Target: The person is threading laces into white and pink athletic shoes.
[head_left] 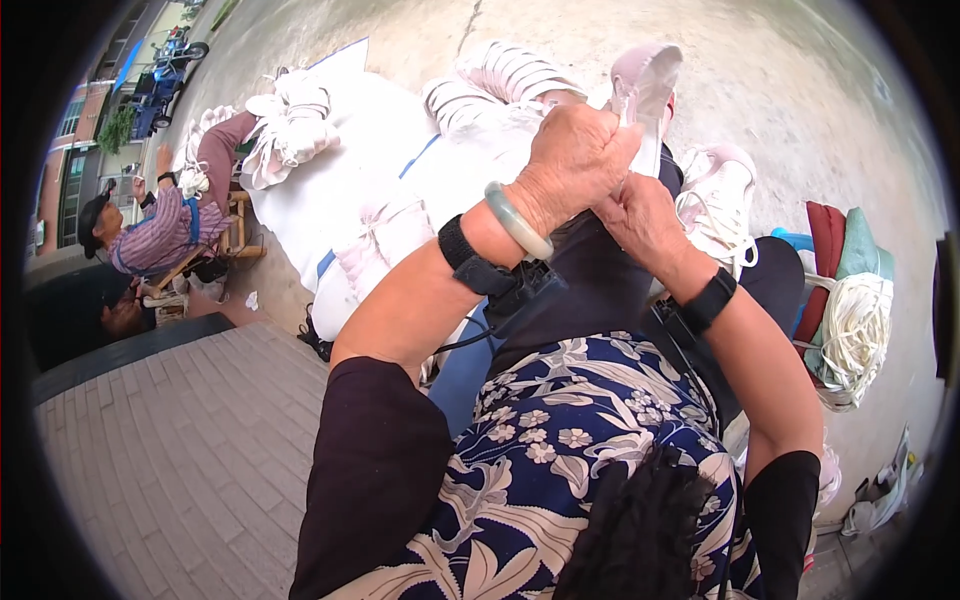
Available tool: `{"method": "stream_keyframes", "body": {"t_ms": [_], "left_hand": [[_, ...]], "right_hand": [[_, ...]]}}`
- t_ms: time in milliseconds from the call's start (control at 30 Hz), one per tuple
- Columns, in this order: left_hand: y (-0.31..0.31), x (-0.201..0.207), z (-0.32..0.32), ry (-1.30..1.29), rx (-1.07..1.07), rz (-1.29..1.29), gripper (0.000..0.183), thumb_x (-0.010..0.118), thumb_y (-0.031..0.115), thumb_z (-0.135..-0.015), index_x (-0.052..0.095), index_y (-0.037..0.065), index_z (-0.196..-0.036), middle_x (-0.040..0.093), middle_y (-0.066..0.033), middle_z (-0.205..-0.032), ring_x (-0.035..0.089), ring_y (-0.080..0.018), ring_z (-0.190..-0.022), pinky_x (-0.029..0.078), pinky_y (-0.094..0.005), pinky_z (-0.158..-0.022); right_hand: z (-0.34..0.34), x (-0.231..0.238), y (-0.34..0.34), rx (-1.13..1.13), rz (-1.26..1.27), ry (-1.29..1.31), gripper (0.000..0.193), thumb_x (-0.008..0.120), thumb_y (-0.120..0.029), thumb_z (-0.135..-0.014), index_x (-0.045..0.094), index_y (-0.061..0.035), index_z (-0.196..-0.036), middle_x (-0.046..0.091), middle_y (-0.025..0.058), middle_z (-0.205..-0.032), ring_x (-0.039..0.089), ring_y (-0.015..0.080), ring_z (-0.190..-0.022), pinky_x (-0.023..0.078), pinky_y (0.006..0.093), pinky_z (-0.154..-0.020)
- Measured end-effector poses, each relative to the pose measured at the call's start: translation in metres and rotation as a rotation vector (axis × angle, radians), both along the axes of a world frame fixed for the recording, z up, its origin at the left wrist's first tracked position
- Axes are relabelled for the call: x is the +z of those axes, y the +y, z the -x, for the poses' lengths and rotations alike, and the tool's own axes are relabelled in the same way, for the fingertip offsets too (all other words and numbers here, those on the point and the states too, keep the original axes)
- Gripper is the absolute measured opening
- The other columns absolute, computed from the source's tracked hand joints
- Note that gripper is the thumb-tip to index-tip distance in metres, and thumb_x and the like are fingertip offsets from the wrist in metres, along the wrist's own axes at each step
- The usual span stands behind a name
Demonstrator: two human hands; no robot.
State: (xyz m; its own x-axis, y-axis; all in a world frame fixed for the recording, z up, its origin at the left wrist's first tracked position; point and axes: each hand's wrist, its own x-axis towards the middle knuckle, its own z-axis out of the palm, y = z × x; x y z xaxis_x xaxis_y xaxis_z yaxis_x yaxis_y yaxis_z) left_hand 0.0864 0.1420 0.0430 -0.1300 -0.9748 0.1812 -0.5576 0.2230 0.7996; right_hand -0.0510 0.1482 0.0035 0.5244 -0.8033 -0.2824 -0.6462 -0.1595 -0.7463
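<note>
In front of me my left hand (582,150) is closed on a pale pink shoe (645,75) with a white inside, its toe pointing away from me. Just below it and touching it, my right hand (645,222) has its fingers pinched together; what lies between them is hidden. Close to the right hand, a second pale shoe (722,185) rests by my dark-trousered leg, with loose white laces hanging over it. A green bangle (517,222) circles my left wrist, and each wrist wears a black strap.
A white sheet (385,115) spreads ahead, bearing a row of pale shoes (505,80) and a tied pale bundle (380,240). More shoes (292,120) are piled farther left. A person (165,225) sits at the left. Right of me hangs a bundle of white laces (858,330) beside red and green cloth.
</note>
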Motion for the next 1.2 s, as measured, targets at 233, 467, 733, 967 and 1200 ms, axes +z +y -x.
{"method": "stream_keyframes", "body": {"t_ms": [233,467,733,967,1200], "left_hand": [[0.048,-0.012,-0.067,0.109,-0.395,-0.827,0.036,0.057,0.032,-0.089,0.06,0.004,-0.066,0.054,0.0012,-0.058,0.048,-0.0045,-0.05,0.039,-0.0198,-0.046],[0.09,-0.129,-0.07,0.417,0.346,-0.941,0.065,0.057,0.059,-0.08,0.06,-0.006,-0.085,0.061,-0.0146,-0.068,0.06,-0.0192,-0.058,0.048,-0.0261,-0.052],[0.016,-0.135,-0.08,0.404,0.636,-0.744,0.031,0.048,0.019,-0.077,0.059,-0.01,-0.072,0.06,-0.0182,-0.059,0.059,-0.0247,-0.046,0.047,-0.0316,-0.043],[-0.059,-0.103,-0.092,-0.228,0.093,-0.391,0.031,0.046,0.017,-0.072,0.059,-0.009,-0.062,0.06,-0.017,-0.054,0.058,-0.0227,-0.042,0.049,-0.0312,-0.046],[-0.095,-0.078,-0.065,-0.356,0.11,-0.299,0.033,0.046,0.019,-0.074,0.061,-0.008,-0.063,0.061,-0.0161,-0.055,0.061,-0.0221,-0.044,0.051,-0.0302,-0.049]], "right_hand": [[0.002,-0.026,-0.004,-0.112,0.159,-0.197,0.03,0.053,-0.029,-0.084,0.061,-0.0007,-0.08,0.059,0.0231,-0.07,0.058,0.0404,-0.071,0.045,0.0456,-0.065],[0.0,-0.034,-0.002,-0.132,0.056,-0.237,0.032,0.054,-0.03,-0.084,0.06,0.0009,-0.084,0.059,0.0241,-0.072,0.057,0.0419,-0.072,0.044,0.0441,-0.064],[0.006,-0.028,-0.004,-0.141,-0.103,-0.322,0.033,0.059,-0.029,-0.085,0.058,0.0038,-0.08,0.06,0.0146,-0.064,0.055,0.0248,-0.058,0.042,0.0349,-0.057],[0.019,0.0,-0.008,-0.461,-0.214,-0.596,0.031,0.064,-0.017,-0.086,0.06,0.0021,-0.061,0.055,-0.0031,-0.06,0.041,0.0021,-0.053,0.032,0.0211,-0.048],[0.067,0.014,-0.024,-0.601,-0.254,-0.907,0.024,0.056,-0.01,-0.09,0.059,0.0059,-0.107,0.062,0.0093,-0.106,0.059,0.015,-0.097,0.045,0.0284,-0.088]]}}
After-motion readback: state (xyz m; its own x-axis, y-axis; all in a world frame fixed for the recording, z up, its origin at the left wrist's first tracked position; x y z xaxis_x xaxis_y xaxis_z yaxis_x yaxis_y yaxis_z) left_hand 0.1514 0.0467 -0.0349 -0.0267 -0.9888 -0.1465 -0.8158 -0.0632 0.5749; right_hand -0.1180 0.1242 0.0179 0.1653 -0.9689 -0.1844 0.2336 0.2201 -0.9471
